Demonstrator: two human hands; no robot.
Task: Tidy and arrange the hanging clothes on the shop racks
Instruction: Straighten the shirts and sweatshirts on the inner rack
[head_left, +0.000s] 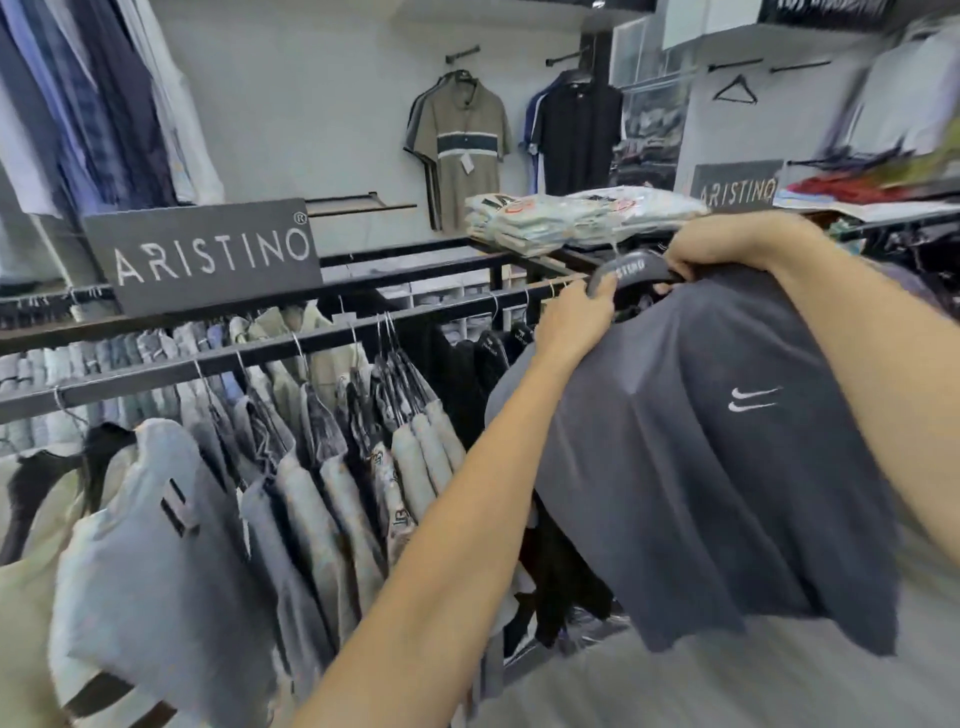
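Observation:
A dark grey T-shirt (701, 467) with a small white logo hangs from a black hanger (631, 267) lettered in white. My left hand (576, 317) grips the hanger's left shoulder together with the shirt fabric. My right hand (711, 244) holds the hanger's top on the right, fingers curled round it. The shirt is raised just in front of the black rack rail (322, 338). Pale and patterned shirts (311, 467) hang in a tight row on that rail to the left, and black garments (467, 374) hang behind my left forearm.
A black brand sign (208, 254) stands on the rack's top rail. Folded packaged shirts (571, 218) are stacked on a shelf behind. An olive polo (467, 140) and a dark polo (576, 135) hang on the back wall, with more clothes at the upper left (88, 104).

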